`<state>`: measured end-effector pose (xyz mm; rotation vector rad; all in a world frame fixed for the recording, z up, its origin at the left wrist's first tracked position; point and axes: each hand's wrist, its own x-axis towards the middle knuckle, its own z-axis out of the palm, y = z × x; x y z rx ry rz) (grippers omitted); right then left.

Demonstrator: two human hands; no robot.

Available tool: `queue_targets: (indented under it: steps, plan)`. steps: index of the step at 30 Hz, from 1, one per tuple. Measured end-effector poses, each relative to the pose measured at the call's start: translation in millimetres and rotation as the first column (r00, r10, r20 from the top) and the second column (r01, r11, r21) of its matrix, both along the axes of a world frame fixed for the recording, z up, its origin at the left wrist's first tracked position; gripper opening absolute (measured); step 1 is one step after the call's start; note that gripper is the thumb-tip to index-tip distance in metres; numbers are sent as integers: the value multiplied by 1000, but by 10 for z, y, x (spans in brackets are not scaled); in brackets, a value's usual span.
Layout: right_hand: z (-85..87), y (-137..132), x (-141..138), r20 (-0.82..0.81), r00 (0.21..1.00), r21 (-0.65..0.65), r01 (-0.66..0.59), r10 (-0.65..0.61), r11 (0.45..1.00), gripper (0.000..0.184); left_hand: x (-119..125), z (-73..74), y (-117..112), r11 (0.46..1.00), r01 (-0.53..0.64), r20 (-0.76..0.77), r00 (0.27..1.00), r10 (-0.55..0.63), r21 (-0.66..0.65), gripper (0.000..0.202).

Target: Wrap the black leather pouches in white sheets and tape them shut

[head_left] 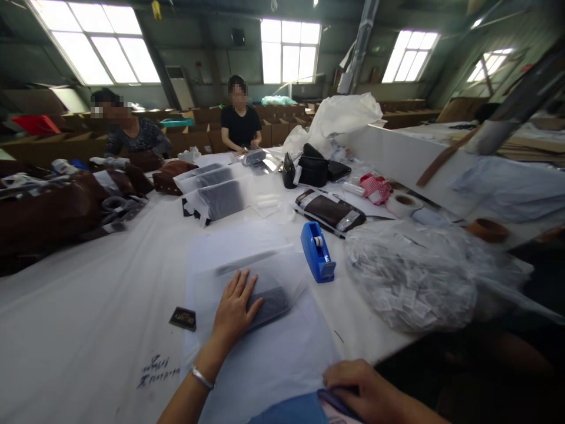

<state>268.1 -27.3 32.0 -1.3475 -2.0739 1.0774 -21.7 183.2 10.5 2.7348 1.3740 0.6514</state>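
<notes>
My left hand (233, 306) lies flat with fingers spread on a dark flat item wrapped in translucent white paper (269, 303), pressing it onto the white table (88, 318). A silver bracelet sits on that wrist. My right hand (359, 388) rests at the table's near edge, fingers curled on the edge of a blue and purple thing (309, 409) close to my body. A small black label (182, 318) lies just left of my left hand.
A blue tape dispenser (318, 252) stands right of the wrapped item. A clear bag of small white packets (410, 277) fills the right side. Stacked wrapped pieces (216, 194), black bags (313, 168), tape rolls (404, 204) lie farther back. Two people sit across the table.
</notes>
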Motion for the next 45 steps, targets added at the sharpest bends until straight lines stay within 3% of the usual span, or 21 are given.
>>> queue_targets:
  steps: [2,4,6,8,9,11,12,14,17,19,22,26,29,34,37,45]
  plan:
    - [160,249,91,-107,991,-273,53,-85,961,26,-1,-24,11,1000,0,-5,1000,0,10,61]
    - [294,571,239,-163,951,-394,182,-263,901,34,1,-35,17,1000,-2,-13,1000,2,13,61]
    - [388,938,414,-140,847,-271,466,-514,842,40,5,-33,17,1000,-4,-20,1000,4,12,61]
    - [418,1304,585,-98,700,-6,710,-708,704,39,10,-26,13,1000,-8,-24,1000,8,8,61]
    - [402,1469,660,-65,660,132,749,-749,649,38,12,-23,12,1000,-10,-25,1000,10,5,62]
    - [311,1733,780,16,636,315,729,-772,607,37,13,-23,10,1000,-14,-25,1000,14,1,63]
    - [242,1828,821,59,629,330,721,-775,609,38,13,-26,11,1000,-14,-23,1000,14,0,63]
    - [86,1944,864,85,603,224,764,-793,605,41,11,-36,13,1000,-14,-18,1000,14,-4,62]
    - [-92,1996,839,-56,570,-21,820,-820,571,42,12,-46,16,1000,-14,-8,1000,13,-10,62]
    - [-119,1995,774,-180,525,-129,826,-832,549,38,12,-46,15,1000,-16,-4,1000,16,-8,62]
    - [-17,1959,625,-312,402,-210,854,-861,475,33,12,-37,12,1000,-15,-21,1000,15,-1,61]
    - [197,1781,398,-476,266,-179,904,-839,388,32,13,-28,10,1000,-14,-56,998,14,7,62]
    - [238,1559,286,-536,213,-195,910,-817,366,32,16,-28,10,1000,-15,-56,998,15,14,62]
    - [20,1253,271,-512,91,-499,778,-854,382,36,18,-25,7,1000,-14,-39,999,14,3,61]
    - [-133,1220,336,-472,101,-567,727,-876,389,39,17,-23,8,1000,-11,-24,1000,11,-11,61]
    - [-253,1356,597,-347,216,-454,813,-913,365,51,33,20,10,999,-17,-16,1000,17,-44,60]
